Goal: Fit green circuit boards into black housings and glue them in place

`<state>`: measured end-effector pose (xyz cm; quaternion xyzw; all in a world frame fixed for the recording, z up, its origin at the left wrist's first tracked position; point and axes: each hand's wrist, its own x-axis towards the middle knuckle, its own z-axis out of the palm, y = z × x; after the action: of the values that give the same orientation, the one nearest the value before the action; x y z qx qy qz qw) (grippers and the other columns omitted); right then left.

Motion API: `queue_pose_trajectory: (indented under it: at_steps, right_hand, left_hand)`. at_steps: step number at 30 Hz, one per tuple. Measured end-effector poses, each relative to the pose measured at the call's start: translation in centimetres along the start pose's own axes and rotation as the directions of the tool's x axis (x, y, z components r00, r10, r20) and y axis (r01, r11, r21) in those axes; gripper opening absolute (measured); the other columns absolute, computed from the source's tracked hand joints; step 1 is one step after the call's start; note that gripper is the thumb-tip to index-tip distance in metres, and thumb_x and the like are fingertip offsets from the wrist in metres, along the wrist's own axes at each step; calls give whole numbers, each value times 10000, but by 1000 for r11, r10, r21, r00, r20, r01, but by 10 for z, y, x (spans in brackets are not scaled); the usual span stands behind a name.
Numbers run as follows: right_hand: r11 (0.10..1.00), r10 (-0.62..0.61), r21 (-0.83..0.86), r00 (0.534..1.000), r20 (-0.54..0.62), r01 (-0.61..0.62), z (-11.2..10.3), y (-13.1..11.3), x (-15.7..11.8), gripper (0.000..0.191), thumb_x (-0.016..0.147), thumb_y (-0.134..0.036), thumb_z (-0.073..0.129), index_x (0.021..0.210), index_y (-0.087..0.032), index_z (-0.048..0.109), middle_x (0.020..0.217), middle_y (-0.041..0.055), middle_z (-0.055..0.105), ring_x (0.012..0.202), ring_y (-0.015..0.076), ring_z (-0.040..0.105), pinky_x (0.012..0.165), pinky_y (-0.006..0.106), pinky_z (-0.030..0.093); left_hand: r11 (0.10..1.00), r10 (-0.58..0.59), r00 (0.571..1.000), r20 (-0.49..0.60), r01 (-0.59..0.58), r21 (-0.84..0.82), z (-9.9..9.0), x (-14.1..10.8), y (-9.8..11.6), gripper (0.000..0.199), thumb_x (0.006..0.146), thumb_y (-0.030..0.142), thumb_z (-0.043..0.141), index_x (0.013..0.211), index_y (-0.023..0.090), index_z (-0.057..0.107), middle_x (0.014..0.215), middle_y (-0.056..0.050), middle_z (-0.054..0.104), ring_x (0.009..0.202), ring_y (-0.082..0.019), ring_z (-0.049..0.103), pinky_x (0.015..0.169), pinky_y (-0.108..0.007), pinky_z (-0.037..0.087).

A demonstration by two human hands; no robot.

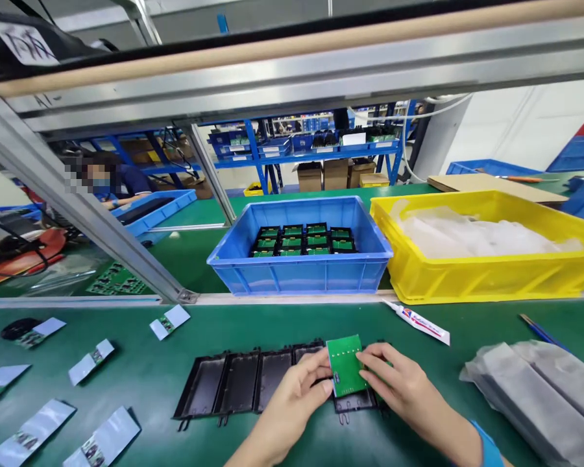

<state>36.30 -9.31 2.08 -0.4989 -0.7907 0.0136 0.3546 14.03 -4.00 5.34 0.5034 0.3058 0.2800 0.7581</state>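
Note:
A green circuit board [346, 366] is held between both hands above a row of black plastic trays [239, 383] on the green mat. My left hand [299, 399] grips its left edge, thumb at the lower side. My right hand [399, 379] pinches its right edge with the fingertips. The board is tilted and hides part of the trays beneath it. The trays to the left of my hands show bare black insides.
Behind stand a blue bin [299, 275] with boards in black cases and a yellow bin [496, 275] with white sheets. A glue tube [421, 324] lies near them. Wrapped grey bundles [540, 395] lie right, small boards with pale strips [109, 438] left. A person sits beyond the metal post [111, 214].

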Motion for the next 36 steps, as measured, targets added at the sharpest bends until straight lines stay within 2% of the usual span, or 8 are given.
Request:
queue_pose_trajectory:
  at_steps: [5, 9, 14, 19, 23, 26, 28, 36]
  right_hand:
    - [996, 74, 34, 984, 163, -81, 13, 10, -22, 226, 1000, -177, 384, 1143, -194, 559, 971, 83, 580, 822, 163, 660, 683, 258, 558]
    - [992, 115, 32, 969, 217, -124, 18, 14, -25, 250, 1009, -204, 357, 1125, -189, 578, 958, 85, 586, 776, 161, 666, 642, 258, 561]
    - [988, 121, 66, 965, 234, -140, 18, 17, -20, 284, 1012, -239, 366, 1111, -180, 625, 966, 88, 615, 787, 159, 684, 674, 246, 584]
    - [989, 107, 80, 972, 208, -125, 15, 18, -16, 285, 1012, -249, 379, 1097, -185, 644, 960, 87, 633, 782, 156, 695, 672, 230, 592]
    - [993, 103, 33, 964, 245, -115, 14, 17, -12, 323, 1022, -277, 350, 1085, -179, 651, 952, 92, 641, 754, 152, 696, 662, 223, 594]
    - [996, 86, -21, 960, 267, -83, 14, 16, -8, 387, 1031, -292, 297, 1034, -169, 664, 919, 94, 652, 733, 156, 693, 637, 230, 594]
    - [996, 73, -61, 962, 261, -59, 16, 16, -6, 418, 1033, -287, 269, 1006, -167, 668, 896, 93, 658, 725, 165, 691, 624, 248, 597]
    - [992, 71, -117, 965, 251, -43, 23, 16, -10, 411, 1034, -258, 257, 1018, -156, 654, 888, 88, 658, 727, 165, 681, 608, 252, 584]
  left_hand:
    - [981, -192, 972, -132, 187, -54, -12, 0, -28, 647, 714, 490, 829, 1271, 229, 630, 1245, -116, 624, 1196, -279, 555, 1057, -423, 427]
    - [967, -241, 965, -104, 229, -115, -16, -3, -34, 613, 762, 456, 805, 1304, 256, 600, 1340, -112, 588, 1271, -287, 519, 1093, -437, 405]
    - [990, -123, 987, -104, 114, -83, -11, -12, -40, 581, 851, 457, 716, 1372, 280, 531, 1432, -101, 514, 1341, -309, 449, 1118, -484, 376]
    - [958, 26, 993, -118, 9, 285, -16, -22, -42, 524, 932, 439, 579, 1429, 344, 443, 1441, -71, 503, 1302, -295, 498, 1034, -453, 482]
    - [597, 195, 979, 62, -168, 784, -23, -17, -35, 429, 908, 219, 548, 1328, 308, 549, 1311, -74, 602, 1140, -266, 616, 934, -394, 557]
    - [228, 294, 913, 284, -356, 906, -21, -9, -35, 403, 877, 158, 572, 1280, 182, 576, 1252, -123, 638, 1153, -298, 602, 952, -432, 548]
    - [75, 317, 871, 375, -417, 906, -18, -5, -39, 386, 878, 160, 582, 1262, 120, 578, 1243, -152, 647, 1150, -317, 607, 978, -468, 530]
    - [-59, 328, 826, 458, -466, 883, -13, 4, -50, 310, 907, 117, 549, 1213, 115, 604, 1193, -141, 687, 1111, -311, 645, 1018, -482, 499]
